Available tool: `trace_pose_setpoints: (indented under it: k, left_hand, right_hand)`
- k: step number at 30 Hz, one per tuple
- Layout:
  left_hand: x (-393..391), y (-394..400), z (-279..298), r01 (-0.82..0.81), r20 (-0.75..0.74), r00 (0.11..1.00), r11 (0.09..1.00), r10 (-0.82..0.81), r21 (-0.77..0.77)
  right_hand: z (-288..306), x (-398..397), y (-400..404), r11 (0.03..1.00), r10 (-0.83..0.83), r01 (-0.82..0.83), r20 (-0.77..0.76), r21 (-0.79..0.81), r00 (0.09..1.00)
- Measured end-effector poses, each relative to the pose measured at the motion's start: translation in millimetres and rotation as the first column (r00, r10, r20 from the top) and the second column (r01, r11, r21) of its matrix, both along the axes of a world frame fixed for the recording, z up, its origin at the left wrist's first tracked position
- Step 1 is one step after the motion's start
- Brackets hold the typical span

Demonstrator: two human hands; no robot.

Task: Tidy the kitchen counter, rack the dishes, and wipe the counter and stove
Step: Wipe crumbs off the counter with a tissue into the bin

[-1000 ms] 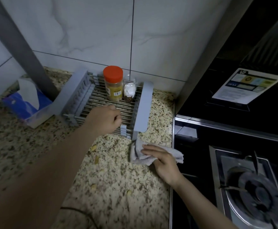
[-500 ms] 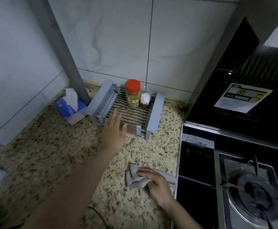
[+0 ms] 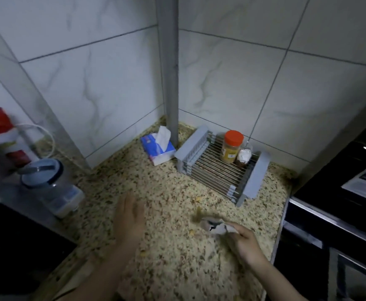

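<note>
My right hand (image 3: pixel 246 244) grips a crumpled grey cloth (image 3: pixel 212 223) and holds it on the speckled granite counter (image 3: pixel 173 253). Flat and empty, my left hand (image 3: pixel 129 220) hovers with fingers straight over the counter's middle, left of the cloth. Behind them a grey dish rack (image 3: pixel 219 168) sits near the corner wall. It carries an orange-lidded spice jar (image 3: pixel 231 146) and a small clear jar (image 3: pixel 244 157). Small yellow crumbs lie scattered on the counter.
A blue tissue pack (image 3: pixel 158 148) stands beside a grey pipe (image 3: pixel 170 72) in the corner. At the left are a clear lidded container (image 3: pixel 49 183) and a red-and-white bottle (image 3: pixel 1 135). The black stove (image 3: pixel 338 224) borders the counter on the right.
My left hand has let go of the rack and drawn back toward me, fingers now straight. My right hand has dragged the cloth nearer along the counter. The view has swung left.
</note>
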State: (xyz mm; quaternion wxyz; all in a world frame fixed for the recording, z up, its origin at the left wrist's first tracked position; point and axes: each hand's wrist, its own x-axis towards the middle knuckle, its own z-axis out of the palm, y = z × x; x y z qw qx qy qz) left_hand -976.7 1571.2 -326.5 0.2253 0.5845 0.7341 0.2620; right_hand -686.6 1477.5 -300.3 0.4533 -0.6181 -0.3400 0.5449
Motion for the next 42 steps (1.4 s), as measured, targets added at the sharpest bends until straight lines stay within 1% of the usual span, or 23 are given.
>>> trace_pose_setpoints:
  k: [2,4,7,10,11,12,13,16,19,22,26,30,32,34,37,38,40,41,42]
  left_hand:
    - [-17.2,-6.8,-3.5,-0.021,-0.017,1.0,1.0,0.022,0.017]
    - [-33.8,-11.5,-8.1,-0.022,0.018,1.0,0.998,0.021,0.057]
    - [-52.8,-16.3,-21.8,-0.02,0.067,0.998,0.996,0.015,0.087]
    - [-66.4,-22.2,-34.6,-0.097,0.11,0.99,0.987,0.083,0.13]
    - [-67.4,-22.7,-36.5,-0.112,0.116,0.989,0.982,0.095,0.155]
    - [-67.4,-23.0,-38.2,-0.117,0.113,0.989,0.979,0.098,0.168]
    - [-67.6,-24.0,-40.0,-0.117,0.11,0.989,0.977,0.098,0.18]
    - [-68.4,-23.1,-37.6,-0.136,0.144,0.984,0.97,0.108,0.201]
    - [-67.4,-22.7,-36.4,-0.118,0.141,0.986,0.973,0.09,0.2]
    - [-67.3,-21.9,-38.1,-0.105,0.135,0.988,0.973,0.077,0.206]
    - [-67.9,-23.0,-40.8,-0.108,0.142,0.987,0.971,0.079,0.213]
    - [-67.2,-23.0,-41.1,-0.143,0.169,0.98,0.968,0.109,0.206]
    - [-66.8,-23.1,-39.9,-0.165,0.167,0.977,0.967,0.133,0.192]
    - [-65.4,-23.2,-39.5,-0.18,0.174,0.973,0.967,0.149,0.179]
    - [-65.9,-22.8,-40.7,-0.201,0.18,0.969,0.967,0.172,0.159]
    - [-67.9,-20.4,-41.8,-0.201,0.139,0.974,0.968,0.18,0.153]
    - [-68.4,-18.8,-44.1,-0.178,-0.025,0.983,0.973,0.183,0.147]
    - [-68.7,-17.5,-45.7,-0.168,-0.085,0.98,0.975,0.181,0.144]
    - [-67.6,-17.9,-45.7,-0.162,-0.106,0.978,0.977,0.177,0.135]
  right_hand:
    - [7.1,0.8,18.1,0.997,-0.004,-0.001,0.066,0.077,0.998]
    - [10.0,-6.0,40.1,0.99,-0.015,-0.011,0.18,0.139,0.984]
    - [-3.0,-14.5,75.3,0.978,-0.032,-0.038,0.327,0.204,0.945]
    - [-25.1,-22.6,101.7,0.972,0.011,-0.133,0.527,0.195,0.85]
    - [-33.4,-24.6,108.0,0.969,0.032,-0.165,0.572,0.184,0.82]
    - [-42.3,-27.3,112.0,0.97,0.056,-0.182,0.586,0.159,0.808]
    - [-51.1,-30.9,113.5,0.971,0.08,-0.196,0.586,0.137,0.806]
    - [-67.5,-41.2,112.6,0.962,0.097,-0.223,0.57,0.155,0.816]
    - [-67.6,-46.3,104.0,0.953,0.165,-0.261,0.462,0.152,0.871]
    - [-64.1,-50.6,88.5,0.934,0.254,-0.33,0.393,0.138,0.884]
    - [-57.5,-57.1,66.4,0.913,0.327,-0.378,0.281,0.151,0.902]
    - [-52.9,-60.1,51.2,0.887,0.432,-0.457,0.224,0.067,0.873]
    - [-47.4,-61.4,52.4,0.886,0.457,-0.463,0.154,0.006,0.876]
    - [-42.7,-60.7,63.2,0.906,0.421,-0.424,0.103,0.0,0.901]
    - [-31.7,-69.6,89.9,0.922,0.373,-0.379,0.078,0.076,0.924]
    - [-28.2,-78.1,103.8,0.924,0.357,-0.367,0.098,0.111,0.929]
    - [-20.4,-97.3,130.3,0.927,0.295,-0.329,0.192,0.181,0.936]
    - [-19.5,-108.5,146.9,0.927,0.259,-0.309,0.236,0.212,0.937]
    - [-19.0,-119.1,162.4,0.926,0.225,-0.294,0.279,0.237,0.934]
